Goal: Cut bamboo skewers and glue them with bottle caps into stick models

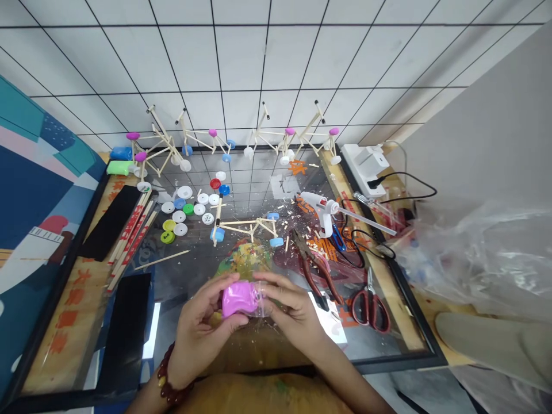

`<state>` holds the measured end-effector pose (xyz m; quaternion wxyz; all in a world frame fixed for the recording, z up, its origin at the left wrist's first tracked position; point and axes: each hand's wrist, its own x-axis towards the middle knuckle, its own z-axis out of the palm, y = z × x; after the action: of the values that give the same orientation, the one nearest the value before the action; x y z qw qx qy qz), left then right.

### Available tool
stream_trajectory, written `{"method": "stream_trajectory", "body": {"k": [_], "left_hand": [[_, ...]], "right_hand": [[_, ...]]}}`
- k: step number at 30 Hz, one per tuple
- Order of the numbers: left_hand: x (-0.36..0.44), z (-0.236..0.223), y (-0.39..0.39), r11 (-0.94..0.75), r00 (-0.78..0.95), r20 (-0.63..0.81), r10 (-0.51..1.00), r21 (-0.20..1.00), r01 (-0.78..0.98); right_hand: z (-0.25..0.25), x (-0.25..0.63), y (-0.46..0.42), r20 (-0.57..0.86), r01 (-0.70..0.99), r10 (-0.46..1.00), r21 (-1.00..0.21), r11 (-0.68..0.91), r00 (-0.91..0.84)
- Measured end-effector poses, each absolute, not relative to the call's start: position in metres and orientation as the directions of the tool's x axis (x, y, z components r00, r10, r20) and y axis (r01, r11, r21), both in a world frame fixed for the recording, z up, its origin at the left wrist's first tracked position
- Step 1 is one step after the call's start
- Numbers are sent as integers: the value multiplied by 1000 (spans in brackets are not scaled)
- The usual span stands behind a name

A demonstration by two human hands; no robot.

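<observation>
Between my hands, close to the table's front edge, is a pink packet of soft modelling clay (239,298) in clear plastic wrapping. My left hand (204,316) grips its left side, thumb below and fingers above. At the right end, my right hand (293,307) pinches the crinkled clear plastic. Just beyond my hands lies a small bicycle frame of wooden sticks (241,223) with blue bottle-cap wheels. Its far left end has an upright stick. Several similar stick bicycles (161,141) with pink seats stand along the back wall.
Loose bottle caps (188,209) lie left of centre, beside bundled sticks (131,236) and black strips (125,328). On the right are a glue gun (319,210) with its cord, pliers (313,261), red-handled scissors (371,305), stick scraps and a power strip (364,167). A plastic bag (478,259) sits far right.
</observation>
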<state>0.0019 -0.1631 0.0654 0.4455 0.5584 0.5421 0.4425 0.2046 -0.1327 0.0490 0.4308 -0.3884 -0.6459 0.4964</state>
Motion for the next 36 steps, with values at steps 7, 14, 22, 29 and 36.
{"method": "stream_trajectory", "body": {"k": [7, 14, 22, 29, 36], "left_hand": [[5, 62, -161, -9, -33, 18, 999, 965, 263], [8, 63, -162, -96, -74, 121, 990, 955, 281], [8, 63, -157, 71, -83, -57, 995, 983, 168], [10, 63, -156, -18, 78, -13, 997, 924, 381], [15, 61, -157, -183, 30, 195, 980, 847, 500]], "right_hand": [[50, 202, -134, 164, -26, 980, -986, 162, -114], [53, 204, -135, 168, 19, 969, -985, 174, -182], [56, 208, -133, 101, 124, 928, -980, 155, -358], [49, 204, -137, 160, 140, 938, -967, 211, -309], [46, 199, -137, 60, 132, 976, -987, 89, -207]]}}
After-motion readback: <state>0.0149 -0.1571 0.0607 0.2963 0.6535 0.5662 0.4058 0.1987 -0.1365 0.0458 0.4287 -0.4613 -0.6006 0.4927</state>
